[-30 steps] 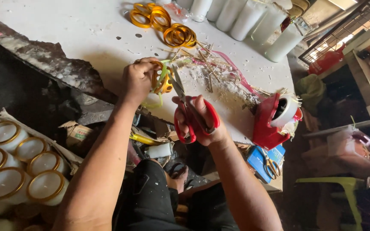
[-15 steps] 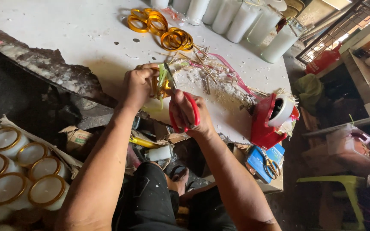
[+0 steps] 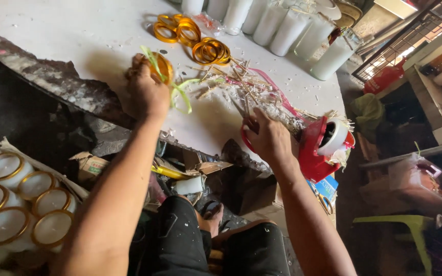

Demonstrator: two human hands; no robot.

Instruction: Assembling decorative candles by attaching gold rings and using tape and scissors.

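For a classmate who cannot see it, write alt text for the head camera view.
Seen from above, the left hand lifts a gold ring tied with green ribbon over a white table, while the right hand grips red-handled scissors beside a red tape dispenser. More gold rings and white candles lie beyond.

Along the top of your frame stands a row of white candles (image 3: 282,25), gold rings (image 3: 190,36) before them. Lower left, gold-rimmed candles (image 3: 11,199); a green chair (image 3: 400,230) lower right.
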